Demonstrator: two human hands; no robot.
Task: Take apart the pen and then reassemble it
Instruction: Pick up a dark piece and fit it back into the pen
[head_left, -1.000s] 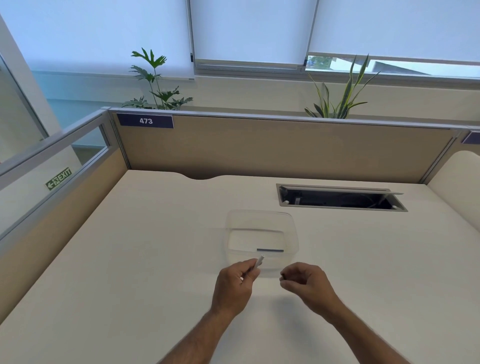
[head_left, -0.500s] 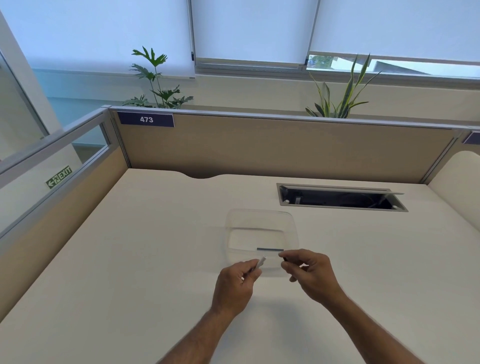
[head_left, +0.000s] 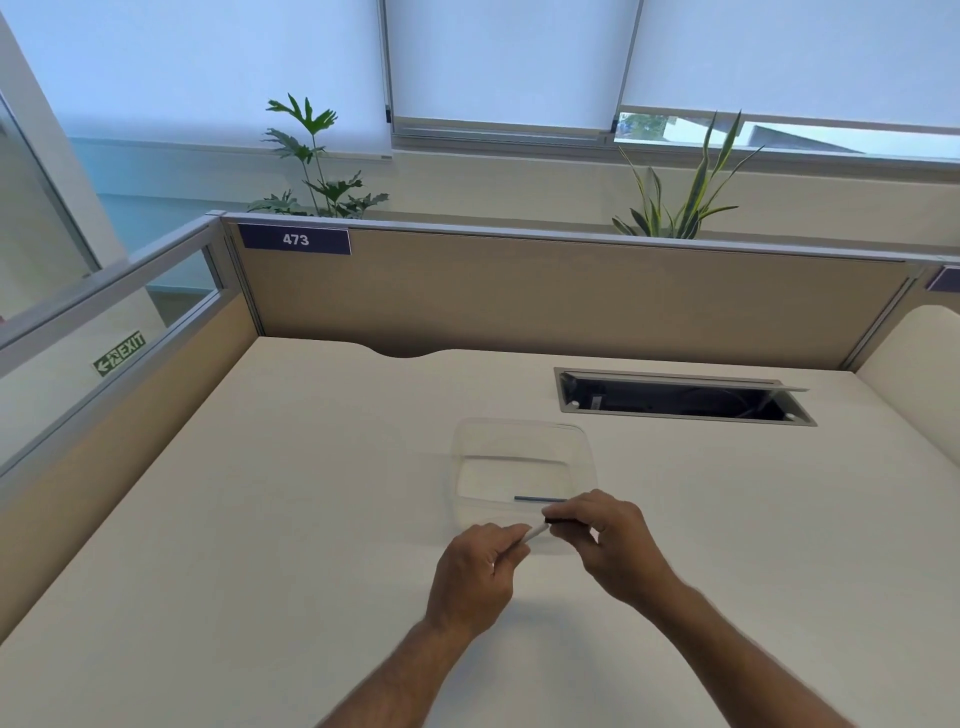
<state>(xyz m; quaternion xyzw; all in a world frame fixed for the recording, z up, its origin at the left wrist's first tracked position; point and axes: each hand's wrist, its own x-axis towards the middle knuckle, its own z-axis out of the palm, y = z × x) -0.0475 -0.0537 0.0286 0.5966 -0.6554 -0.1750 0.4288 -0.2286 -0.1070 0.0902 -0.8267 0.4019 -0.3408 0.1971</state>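
My left hand grips a thin white pen barrel that points up and to the right. My right hand pinches a small black pen part right at the barrel's tip; whether the two pieces touch is too small to tell. Both hands hover just above the desk at the near edge of a clear plastic container. Inside the container lies a thin dark refill, its right end hidden behind my right fingers.
The cream desk is enclosed by beige partition panels at the back and left. An open cable tray slot is cut into the desk at the back right. Two potted plants stand behind the partition.
My right hand has moved left towards my left hand and now holds a black part against the tip of the white barrel. My left hand has stayed nearly still.
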